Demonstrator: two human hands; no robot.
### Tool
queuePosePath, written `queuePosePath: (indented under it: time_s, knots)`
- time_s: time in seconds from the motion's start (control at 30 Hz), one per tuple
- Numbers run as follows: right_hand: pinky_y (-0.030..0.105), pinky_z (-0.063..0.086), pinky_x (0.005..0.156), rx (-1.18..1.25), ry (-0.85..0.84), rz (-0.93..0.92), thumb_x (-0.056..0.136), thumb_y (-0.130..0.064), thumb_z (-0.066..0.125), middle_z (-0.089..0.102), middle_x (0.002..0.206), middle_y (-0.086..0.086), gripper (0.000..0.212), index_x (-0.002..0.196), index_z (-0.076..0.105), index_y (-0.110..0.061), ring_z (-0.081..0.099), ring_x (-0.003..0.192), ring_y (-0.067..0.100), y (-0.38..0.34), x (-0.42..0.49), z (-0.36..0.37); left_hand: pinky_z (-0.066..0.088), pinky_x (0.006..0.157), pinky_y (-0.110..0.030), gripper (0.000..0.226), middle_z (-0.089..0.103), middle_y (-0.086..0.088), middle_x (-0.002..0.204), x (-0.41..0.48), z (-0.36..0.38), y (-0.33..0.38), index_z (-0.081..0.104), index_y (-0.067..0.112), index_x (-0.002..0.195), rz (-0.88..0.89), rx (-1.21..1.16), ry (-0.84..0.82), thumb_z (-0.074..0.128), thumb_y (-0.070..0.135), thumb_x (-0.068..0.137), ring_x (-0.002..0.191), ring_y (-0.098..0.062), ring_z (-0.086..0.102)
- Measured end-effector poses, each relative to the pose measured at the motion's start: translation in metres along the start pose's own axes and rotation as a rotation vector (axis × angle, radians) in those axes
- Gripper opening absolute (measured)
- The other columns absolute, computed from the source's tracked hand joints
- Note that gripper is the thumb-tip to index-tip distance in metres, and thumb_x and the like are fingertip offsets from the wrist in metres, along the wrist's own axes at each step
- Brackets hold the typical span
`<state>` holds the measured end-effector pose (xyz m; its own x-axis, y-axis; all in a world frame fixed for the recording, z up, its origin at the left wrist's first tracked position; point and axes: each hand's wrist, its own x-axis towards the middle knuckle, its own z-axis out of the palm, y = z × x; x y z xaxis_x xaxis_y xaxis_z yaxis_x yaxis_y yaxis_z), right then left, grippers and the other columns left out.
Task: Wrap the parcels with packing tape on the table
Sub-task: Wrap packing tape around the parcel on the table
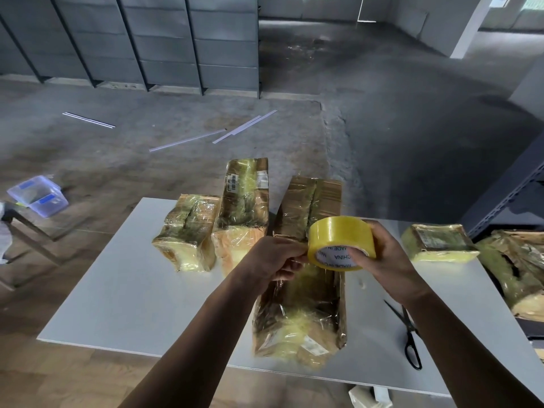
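Note:
A long cardboard parcel [306,301], wrapped in glossy tape, lies in the middle of the white table [126,293]. Above it my right hand [385,257] grips a yellow roll of packing tape [338,235], thumb inside the core. My left hand [276,257] pinches the tape's loose end at the roll's left edge. Two taped parcels, one short [188,234] and one tall [244,207], stand at the back left. Another small parcel [438,242] lies at the back right.
Black scissors [407,337] lie on the table's right side. More taped parcels [512,266] are piled past the right edge beside a grey metal rack [512,189]. A clear plastic bin [38,195] sits on a stand at the left.

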<state>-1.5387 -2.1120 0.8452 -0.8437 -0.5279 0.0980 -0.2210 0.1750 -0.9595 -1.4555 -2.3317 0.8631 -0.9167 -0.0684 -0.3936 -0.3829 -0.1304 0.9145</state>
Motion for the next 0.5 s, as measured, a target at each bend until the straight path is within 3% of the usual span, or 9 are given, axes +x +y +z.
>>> queuePosePath:
  time_s: [0.33,0.5]
  knots:
    - [0.009,0.049,0.068,-0.125,0.02,-0.032,0.079,-0.02,0.073,0.057,0.094,-0.026,0.036,0.103,0.051,-0.034,0.057,0.093,-0.007,0.002,-0.002,0.003,0.043,0.048,-0.02,0.01,0.059,-0.006,0.063,0.004,0.01,-0.004,0.069,-0.004,0.087,-0.101,-0.027,0.128,0.064,0.005,0.087,0.048,-0.008,0.049]
    - [0.01,0.05,0.067,-0.154,0.063,-0.037,0.078,-0.02,0.075,0.057,0.094,-0.025,0.039,0.102,0.05,-0.036,0.056,0.091,-0.008,0.001,-0.003,0.001,0.043,0.047,-0.016,0.018,0.051,-0.003,0.054,0.002,0.017,0.001,0.058,0.001,0.071,-0.084,-0.068,0.08,0.057,-0.001,0.09,0.046,-0.007,0.046]
